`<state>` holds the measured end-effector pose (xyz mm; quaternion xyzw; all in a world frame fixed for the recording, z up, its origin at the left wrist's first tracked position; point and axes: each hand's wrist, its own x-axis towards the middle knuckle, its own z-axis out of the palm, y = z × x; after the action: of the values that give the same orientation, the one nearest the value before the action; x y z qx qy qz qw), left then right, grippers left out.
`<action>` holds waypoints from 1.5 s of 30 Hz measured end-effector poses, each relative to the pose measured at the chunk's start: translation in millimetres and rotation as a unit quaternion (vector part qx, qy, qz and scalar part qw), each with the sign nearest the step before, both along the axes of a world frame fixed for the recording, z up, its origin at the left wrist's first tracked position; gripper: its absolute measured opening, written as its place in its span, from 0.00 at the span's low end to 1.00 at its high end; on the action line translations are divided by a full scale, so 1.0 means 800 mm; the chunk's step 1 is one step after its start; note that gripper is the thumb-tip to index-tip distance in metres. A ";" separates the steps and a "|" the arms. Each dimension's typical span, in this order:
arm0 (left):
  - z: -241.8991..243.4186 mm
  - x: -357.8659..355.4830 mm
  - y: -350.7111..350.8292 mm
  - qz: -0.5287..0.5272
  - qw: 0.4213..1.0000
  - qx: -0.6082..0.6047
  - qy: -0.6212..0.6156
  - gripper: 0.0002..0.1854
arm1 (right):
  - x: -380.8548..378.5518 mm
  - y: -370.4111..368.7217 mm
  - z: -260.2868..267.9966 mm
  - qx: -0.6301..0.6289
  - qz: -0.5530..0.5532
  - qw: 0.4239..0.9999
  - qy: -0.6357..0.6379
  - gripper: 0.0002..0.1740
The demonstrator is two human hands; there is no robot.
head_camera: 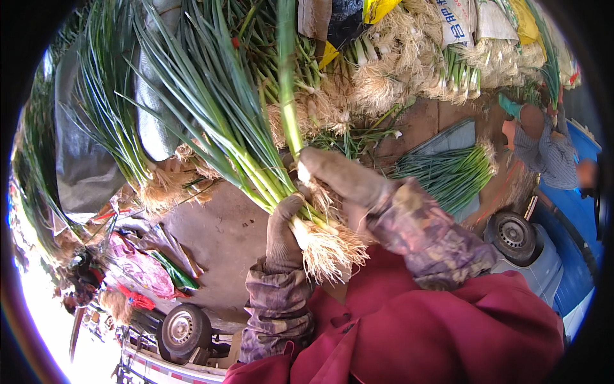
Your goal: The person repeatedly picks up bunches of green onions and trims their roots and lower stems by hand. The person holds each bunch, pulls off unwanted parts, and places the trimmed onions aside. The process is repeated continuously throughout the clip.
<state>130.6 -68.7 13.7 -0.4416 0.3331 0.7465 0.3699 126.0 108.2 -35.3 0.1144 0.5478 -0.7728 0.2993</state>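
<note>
My left hand (284, 230), in a brown knit glove, grips a bunch of green onions (249, 165) just above its pale, stringy roots (333, 245). The long green leaves fan up and to the left. Gloved alike, my right hand (336, 175) holds a single thick green onion stalk (288, 96) near its root end, right beside the bunch. That stalk points upward and is slightly blurred. Camouflage-patterned sleeves cover both forearms, and the fingertips of the right hand are partly hidden.
Heaped green onions (379, 81) with sacks (451, 24) line the far side. Another bundle (441, 168) lies on a grey sheet at right, near a seated person (547, 149). Vehicle wheels (184, 331) show at lower left and right. Plastic bags (139, 266) litter the left ground.
</note>
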 end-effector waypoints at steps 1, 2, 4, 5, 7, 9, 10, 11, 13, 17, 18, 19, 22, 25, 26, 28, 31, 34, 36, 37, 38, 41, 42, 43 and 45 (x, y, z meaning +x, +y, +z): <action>0.001 -0.002 -0.001 -0.033 0.998 -0.048 0.005 0.20 | 0.004 -0.006 -0.006 -0.018 -0.005 1.000 0.020 0.35; 0.003 -0.008 -0.008 -0.062 0.997 -0.053 0.012 0.21 | 0.009 -0.007 -0.009 0.031 -0.027 0.998 -0.051 0.31; 0.003 -0.016 -0.018 -0.124 0.988 -0.093 -0.009 0.25 | 0.018 -0.008 -0.005 0.177 -0.037 0.982 -0.059 0.24; 0.002 -0.019 -0.023 -0.104 0.992 -0.061 -0.022 0.30 | 0.022 -0.007 0.001 0.293 -0.030 0.955 -0.040 0.22; -0.005 -0.015 -0.019 0.002 0.993 0.058 0.099 0.34 | 0.028 -0.001 0.011 0.372 0.007 0.928 -0.003 0.20; -0.016 -0.012 -0.013 0.031 0.988 0.122 0.094 0.32 | 0.032 -0.002 0.018 0.328 0.058 0.943 0.005 0.21; -0.020 -0.014 -0.015 0.002 0.984 0.149 0.101 0.31 | 0.034 -0.002 0.020 0.296 0.109 0.929 0.192 0.22; -0.023 -0.015 -0.014 -0.023 0.979 0.179 0.090 0.31 | 0.035 -0.003 0.020 0.267 0.113 0.945 0.150 0.20; -0.026 -0.020 -0.022 -0.065 0.992 0.069 0.085 0.31 | 0.036 0.004 0.015 0.280 0.094 0.935 0.195 0.17; -0.018 -0.031 -0.052 -0.051 0.987 -0.097 0.118 0.39 | 0.007 0.035 -0.025 0.282 -0.144 0.945 -0.083 0.10; -0.016 -0.030 -0.056 -0.014 0.991 -0.013 0.134 0.40 | -0.006 0.046 -0.040 0.339 -0.141 0.930 0.009 0.10; -0.014 -0.024 -0.054 0.021 0.989 0.051 0.134 0.42 | -0.027 0.047 -0.060 0.388 -0.112 0.913 0.048 0.12; -0.016 -0.013 -0.044 0.071 0.986 0.133 0.075 0.42 | -0.091 0.029 -0.117 0.534 -0.019 0.844 0.050 0.19; -0.015 -0.010 -0.031 -0.018 0.989 0.149 0.018 0.33 | -0.117 0.013 -0.133 0.482 0.149 0.860 -0.075 0.27; -0.011 -0.011 -0.030 -0.012 0.979 0.204 0.006 0.30 | -0.116 0.018 -0.124 0.434 0.148 0.885 -0.083 0.31; 0.001 -0.014 -0.034 -0.058 0.980 0.185 0.042 0.25 | -0.093 0.050 -0.091 0.354 0.057 0.933 -0.033 0.32; 0.008 -0.020 -0.037 0.134 0.890 0.397 0.181 0.20 | -0.056 0.141 -0.026 0.249 -0.082 0.964 -0.037 0.29; 0.012 -0.025 -0.039 0.142 0.916 0.340 0.160 0.22 | -0.031 0.157 0.003 0.412 -0.060 0.891 0.178 0.24; 0.011 -0.028 -0.033 0.073 0.979 0.109 0.154 0.26 | -0.023 0.133 0.004 0.368 -0.049 0.921 -0.121 0.26; 0.008 -0.031 -0.030 0.047 0.979 0.147 0.135 0.28 | -0.027 0.111 -0.003 0.379 -0.002 0.920 -0.094 0.27; 0.008 -0.033 -0.027 0.005 0.988 0.118 0.103 0.30 | -0.019 0.093 -0.003 0.413 -0.006 0.910 -0.045 0.23; 0.001 -0.032 -0.002 0.054 0.980 0.137 0.136 0.36 | -0.004 0.057 0.002 0.385 -0.024 0.922 -0.014 0.12; -0.001 -0.035 0.003 0.033 0.985 0.098 0.136 0.34 | 0.000 0.048 0.007 0.400 -0.021 0.915 0.043 0.11; -0.003 -0.036 0.008 0.030 0.983 0.111 0.145 0.32 | 0.006 0.038 0.012 0.420 -0.008 0.904 0.083 0.11; -0.019 -0.040 0.027 0.067 0.984 0.116 0.114 0.29 | 0.014 0.021 0.021 0.473 0.011 0.858 0.198 0.10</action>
<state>98.4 -46.9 -1.5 -0.3292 0.2539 0.8486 0.3272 137.1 124.7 -18.7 0.0806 0.8964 -0.4235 0.1032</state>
